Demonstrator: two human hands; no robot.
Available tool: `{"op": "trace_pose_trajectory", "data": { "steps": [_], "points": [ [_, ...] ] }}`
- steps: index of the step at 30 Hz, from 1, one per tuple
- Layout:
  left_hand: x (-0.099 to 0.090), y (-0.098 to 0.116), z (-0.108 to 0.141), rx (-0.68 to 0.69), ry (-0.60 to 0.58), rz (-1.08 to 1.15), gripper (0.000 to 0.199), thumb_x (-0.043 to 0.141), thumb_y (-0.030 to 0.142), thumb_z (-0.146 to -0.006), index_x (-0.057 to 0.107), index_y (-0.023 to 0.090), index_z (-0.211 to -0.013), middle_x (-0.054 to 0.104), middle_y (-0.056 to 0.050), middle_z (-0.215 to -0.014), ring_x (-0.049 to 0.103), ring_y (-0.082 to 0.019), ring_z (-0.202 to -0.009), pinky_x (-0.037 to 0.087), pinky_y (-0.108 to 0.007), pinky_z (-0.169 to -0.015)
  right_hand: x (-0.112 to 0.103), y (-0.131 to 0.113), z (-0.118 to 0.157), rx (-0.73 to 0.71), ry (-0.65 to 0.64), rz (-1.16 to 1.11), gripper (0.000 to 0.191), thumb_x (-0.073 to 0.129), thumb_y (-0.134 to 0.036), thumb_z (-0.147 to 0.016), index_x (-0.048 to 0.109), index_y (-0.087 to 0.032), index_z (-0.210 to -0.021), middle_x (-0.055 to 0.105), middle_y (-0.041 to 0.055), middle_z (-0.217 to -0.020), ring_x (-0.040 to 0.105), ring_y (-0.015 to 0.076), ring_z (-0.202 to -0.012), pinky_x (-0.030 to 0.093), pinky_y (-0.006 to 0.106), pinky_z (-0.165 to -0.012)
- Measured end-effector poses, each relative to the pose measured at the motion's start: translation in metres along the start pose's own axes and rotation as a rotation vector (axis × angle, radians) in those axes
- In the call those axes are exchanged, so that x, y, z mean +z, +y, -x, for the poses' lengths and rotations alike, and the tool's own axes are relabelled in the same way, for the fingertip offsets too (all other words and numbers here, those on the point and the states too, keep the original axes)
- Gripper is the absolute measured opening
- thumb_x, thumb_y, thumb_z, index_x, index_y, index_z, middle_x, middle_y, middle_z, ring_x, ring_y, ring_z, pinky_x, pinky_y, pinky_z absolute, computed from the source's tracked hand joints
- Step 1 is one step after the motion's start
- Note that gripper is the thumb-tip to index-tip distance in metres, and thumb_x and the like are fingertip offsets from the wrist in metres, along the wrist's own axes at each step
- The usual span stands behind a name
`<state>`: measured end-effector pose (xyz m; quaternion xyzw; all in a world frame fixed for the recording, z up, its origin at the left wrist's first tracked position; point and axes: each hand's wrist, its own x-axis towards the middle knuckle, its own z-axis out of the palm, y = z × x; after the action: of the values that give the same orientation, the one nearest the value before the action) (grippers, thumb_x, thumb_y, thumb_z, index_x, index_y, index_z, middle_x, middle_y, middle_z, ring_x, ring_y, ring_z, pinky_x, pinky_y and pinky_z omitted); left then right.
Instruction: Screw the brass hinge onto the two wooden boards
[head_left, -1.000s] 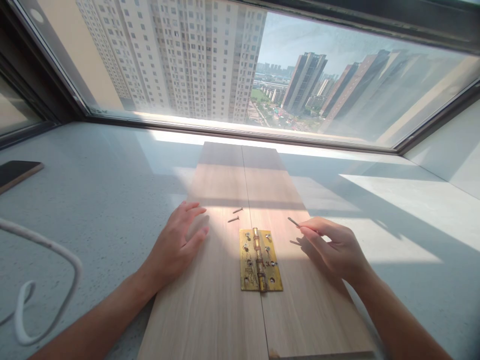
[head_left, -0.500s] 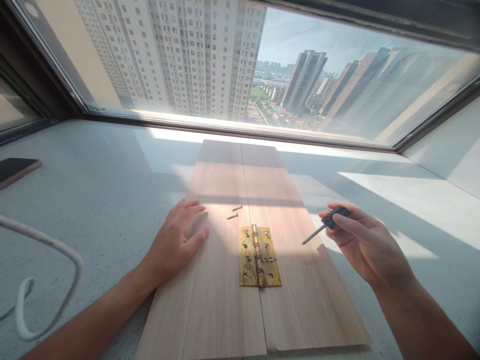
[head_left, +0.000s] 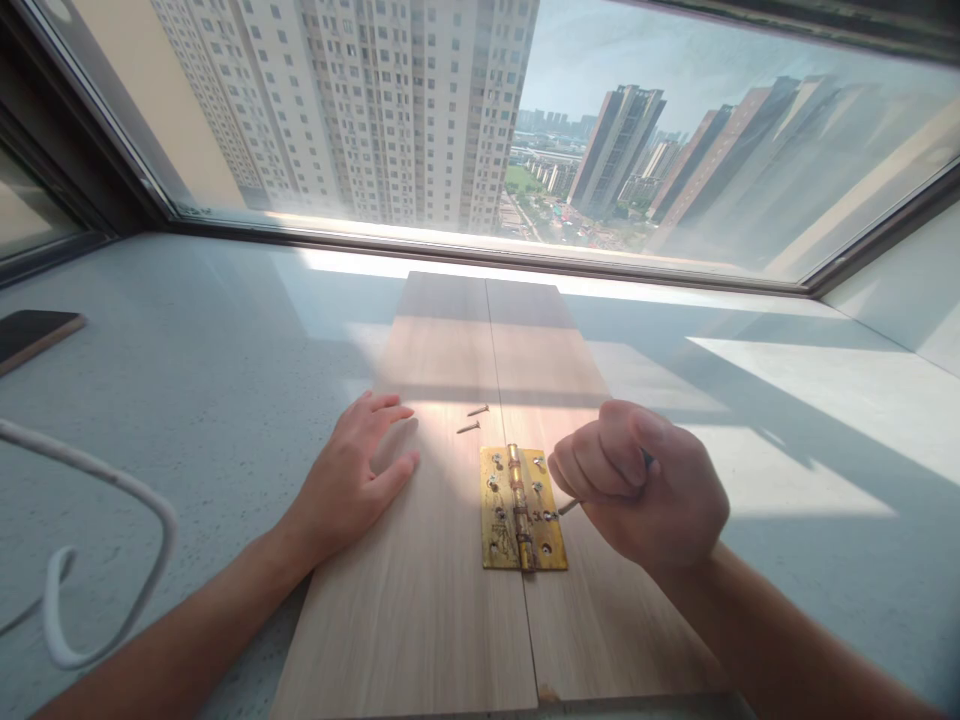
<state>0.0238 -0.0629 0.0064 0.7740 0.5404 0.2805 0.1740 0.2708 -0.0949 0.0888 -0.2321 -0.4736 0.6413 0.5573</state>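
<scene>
A brass hinge [head_left: 501, 530] lies across the seam between two wooden boards [head_left: 450, 620], with several screws standing in its holes. My right hand [head_left: 637, 480] is wrapped round a screwdriver [head_left: 571, 506], whose handle is mostly hidden in the fist. The shaft slants down to the left, its tip at a screw [head_left: 551, 515] on the hinge's right leaf; whether it sits in the slot I cannot tell. My left hand [head_left: 356, 480] rests on the left board, fingers apart, holding nothing. Between it and the seam, above the hinge, lie two loose screws [head_left: 469, 427].
A white cable [head_left: 112, 480] curls at the left. Behind it a dark phone-like slab [head_left: 37, 335] lies on the pale speckled sill [head_left: 225, 380]. The window frame [head_left: 450, 250] runs along the back, just beyond the boards' far ends.
My right hand has moved left with the screwdriver, turned over and closed into a fist, bringing the tip to the hinge. My left hand has stayed put.
</scene>
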Motion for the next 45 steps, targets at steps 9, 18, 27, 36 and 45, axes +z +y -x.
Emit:
{"op": "trace_pose_trajectory", "data": {
  "steps": [9,18,27,36,45],
  "points": [
    [0.0,-0.002,0.002,0.013,0.007,-0.002,0.04,0.053,0.039,-0.086,0.056,0.02,-0.121,0.05,-0.01,-0.137,0.033,-0.031,-0.137,0.03,-0.054,-0.112,-0.009,0.014,0.002,-0.003,-0.14,0.051,0.041,0.047,-0.033,-0.09,0.035,-0.02,-0.053,0.027,-0.0058,-0.043,0.025,0.0086,-0.041,0.02,0.026,-0.042],
    [-0.017,0.02,0.005,0.342,0.337,-0.006,0.027,0.06,0.019,-0.083,0.06,0.017,-0.11,0.059,-0.012,-0.119,0.049,-0.029,-0.123,0.039,-0.048,-0.104,-0.024,0.004,0.005,0.049,-0.227,0.244,0.019,0.05,-0.024,-0.082,0.064,-0.023,-0.095,0.063,0.0027,-0.084,0.056,0.0185,-0.081,0.043,0.034,-0.074],
    [-0.002,0.123,-0.005,0.413,0.096,0.729,0.038,0.08,0.032,-0.071,0.06,0.016,-0.099,0.069,-0.006,-0.096,0.064,-0.019,-0.092,0.052,-0.03,-0.082,-0.024,0.0,0.004,0.047,-0.15,0.522,0.048,0.065,-0.044,-0.081,0.049,-0.037,-0.126,0.038,-0.0004,-0.148,0.029,0.0262,-0.139,0.022,0.047,-0.113],
    [0.006,0.126,-0.021,0.49,-0.005,0.677,0.004,0.07,0.02,-0.08,0.07,0.017,-0.083,0.074,-0.004,-0.077,0.066,-0.014,-0.068,0.051,-0.027,-0.068,-0.041,0.006,0.024,-0.026,0.064,0.551,0.051,0.051,-0.063,-0.085,0.052,-0.032,-0.126,0.049,0.0062,-0.137,0.043,0.0266,-0.129,0.035,0.047,-0.106],
    [0.02,0.168,0.003,0.126,-0.084,0.883,0.018,0.049,0.013,-0.089,0.065,0.018,-0.088,0.069,-0.003,-0.09,0.061,-0.013,-0.082,0.047,-0.024,-0.077,-0.089,0.006,0.05,0.009,0.527,0.459,0.024,0.056,-0.045,-0.089,0.067,-0.026,-0.096,0.065,0.0051,-0.101,0.059,0.022,-0.099,0.049,0.035,-0.083]
  ]
}}
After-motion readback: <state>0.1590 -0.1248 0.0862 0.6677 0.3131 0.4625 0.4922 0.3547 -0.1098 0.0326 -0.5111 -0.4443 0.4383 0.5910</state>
